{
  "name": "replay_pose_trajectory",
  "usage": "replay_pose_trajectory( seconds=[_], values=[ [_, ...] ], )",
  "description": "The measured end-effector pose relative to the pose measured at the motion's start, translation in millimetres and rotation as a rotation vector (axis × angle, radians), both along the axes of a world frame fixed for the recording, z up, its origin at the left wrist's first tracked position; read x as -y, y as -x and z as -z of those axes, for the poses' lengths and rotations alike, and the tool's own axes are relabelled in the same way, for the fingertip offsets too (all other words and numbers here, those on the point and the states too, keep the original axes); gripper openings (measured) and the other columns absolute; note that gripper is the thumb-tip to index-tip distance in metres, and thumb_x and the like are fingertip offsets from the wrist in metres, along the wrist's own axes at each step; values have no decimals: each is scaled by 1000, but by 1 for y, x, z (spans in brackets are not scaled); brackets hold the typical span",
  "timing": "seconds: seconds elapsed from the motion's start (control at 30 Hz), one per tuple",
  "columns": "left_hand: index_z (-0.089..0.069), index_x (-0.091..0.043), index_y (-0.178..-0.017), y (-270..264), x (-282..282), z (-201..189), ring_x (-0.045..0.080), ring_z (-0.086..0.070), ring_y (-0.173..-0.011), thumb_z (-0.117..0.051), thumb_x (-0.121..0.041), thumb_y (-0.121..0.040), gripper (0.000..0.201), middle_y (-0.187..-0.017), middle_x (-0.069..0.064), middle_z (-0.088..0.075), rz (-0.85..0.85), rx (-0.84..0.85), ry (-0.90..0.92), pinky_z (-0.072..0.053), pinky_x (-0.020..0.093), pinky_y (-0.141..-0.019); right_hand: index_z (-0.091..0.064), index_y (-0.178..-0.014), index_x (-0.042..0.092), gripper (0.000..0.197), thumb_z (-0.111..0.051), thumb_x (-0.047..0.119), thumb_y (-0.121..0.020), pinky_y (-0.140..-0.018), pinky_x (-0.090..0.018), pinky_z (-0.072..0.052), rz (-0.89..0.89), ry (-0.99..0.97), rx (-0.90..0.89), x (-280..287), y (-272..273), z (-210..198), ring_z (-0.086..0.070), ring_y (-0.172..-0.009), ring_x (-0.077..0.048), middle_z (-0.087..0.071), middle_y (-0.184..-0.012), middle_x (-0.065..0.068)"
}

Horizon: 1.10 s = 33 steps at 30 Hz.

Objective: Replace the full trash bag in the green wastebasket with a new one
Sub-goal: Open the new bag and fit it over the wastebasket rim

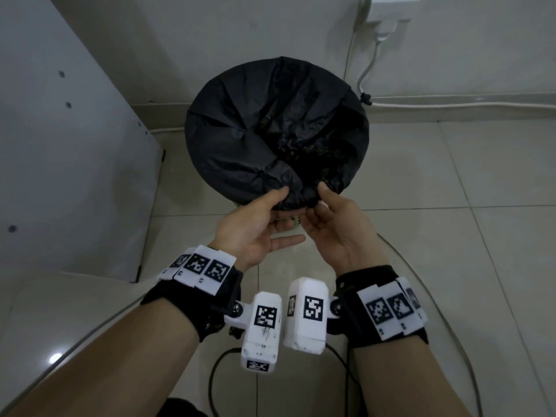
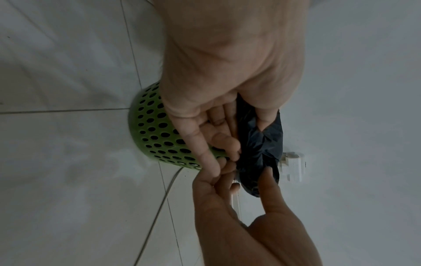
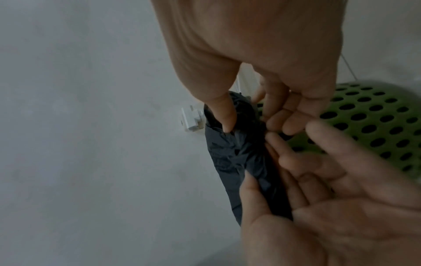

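A black trash bag (image 1: 270, 127) is stretched over the mouth of the green perforated wastebasket (image 2: 152, 129), which stands on the floor by the wall. Only a sliver of the basket shows in the head view, under the bag's near edge. My left hand (image 1: 272, 213) pinches the bag's near rim between thumb and fingers. My right hand (image 1: 316, 206) pinches the same bunched rim just to the right. In the right wrist view the bag's edge (image 3: 237, 153) runs between both thumbs, with the basket (image 3: 373, 117) behind the fingers. In the left wrist view the same edge (image 2: 259, 144) sits between both hands.
A grey cabinet panel (image 1: 60, 139) stands close on the left. White cables (image 1: 451, 103) run along the wall base from a wall plug (image 1: 388, 13). Dark cables (image 1: 346, 362) trail on the tiled floor (image 1: 451, 182) beneath my wrists.
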<state>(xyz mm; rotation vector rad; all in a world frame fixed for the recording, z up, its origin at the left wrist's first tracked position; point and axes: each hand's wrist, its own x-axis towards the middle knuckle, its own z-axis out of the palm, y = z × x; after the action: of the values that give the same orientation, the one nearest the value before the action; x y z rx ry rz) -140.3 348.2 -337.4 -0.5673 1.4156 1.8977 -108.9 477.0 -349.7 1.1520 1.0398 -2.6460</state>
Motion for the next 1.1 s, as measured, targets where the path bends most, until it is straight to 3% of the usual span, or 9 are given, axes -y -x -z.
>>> replay_pose_trajectory(
  seconds=[0.13,0.3,0.4,0.57,0.67,0.77,0.87,0.97,1.1],
  values=[
    [-70,-12,-112,0,4,-1,12,-57,-61,-66,-35,-90,32,-87,8,-75,8,-29,9,-60,42,-70,-68,-109,8,17,-61,17,-97,-72,-28,-54,67,35,-49,9,3,5,-62,-67,-14,-72,-86,-5],
    [-68,-10,-118,0,12,-4,16,-60,-69,-66,-35,-91,37,-95,11,-76,-13,-8,-11,-60,40,-70,-71,-110,8,39,-71,40,-87,-72,-32,-58,-46,88,-3,18,-6,8,-66,-66,-15,-75,-86,-4],
    [-67,-10,-120,1,16,-6,13,-61,-60,-64,-35,-92,38,-100,12,-76,15,-12,0,-61,41,-70,-70,-105,7,33,-73,35,-87,-70,-30,-61,-43,57,28,14,-5,7,-64,-61,-13,-71,-80,-4],
    [-68,-12,-118,6,19,-5,17,-59,-72,-65,-35,-91,35,-98,12,-74,18,-10,17,-61,44,-72,-65,-101,9,13,-64,21,-96,-72,-30,-56,-64,19,63,9,8,-1,-59,-67,-16,-66,-69,-3],
    [-69,-15,-112,8,18,-5,11,-55,-52,-65,-34,-92,29,-93,10,-76,20,-16,13,-61,45,-71,-65,-100,12,7,-60,16,-97,-78,-31,-52,-18,36,38,13,11,-1,-57,-68,-15,-66,-77,-3],
    [-69,-15,-110,8,18,-4,10,-53,-47,-65,-34,-92,27,-85,8,-76,14,-12,9,-62,46,-71,-65,-109,13,15,-55,9,-98,-74,-28,-48,79,-1,-39,20,14,5,-59,-67,-11,-68,-84,1],
    [-68,-13,-114,11,24,-1,11,-54,-48,-65,-35,-91,32,-91,11,-77,6,-23,9,-62,45,-71,-64,-116,14,19,-57,17,-99,-79,-32,-49,10,-12,-74,23,12,9,-61,-74,-13,-71,-86,2],
    [-68,-10,-116,15,28,2,12,-55,-48,-64,-35,-91,36,-95,14,-76,17,-30,16,-61,42,-72,-68,-109,16,22,-60,33,-98,-79,-33,-52,-144,12,-33,19,10,7,-62,-81,-16,-73,-81,1],
    [-68,-11,-114,19,34,3,10,-55,-46,-64,-36,-91,34,-91,12,-76,39,-47,19,-61,40,-70,-67,-106,16,18,-57,29,-100,-78,-30,-51,-105,7,-45,26,12,6,-59,-72,-13,-71,-74,2]
  ],
)
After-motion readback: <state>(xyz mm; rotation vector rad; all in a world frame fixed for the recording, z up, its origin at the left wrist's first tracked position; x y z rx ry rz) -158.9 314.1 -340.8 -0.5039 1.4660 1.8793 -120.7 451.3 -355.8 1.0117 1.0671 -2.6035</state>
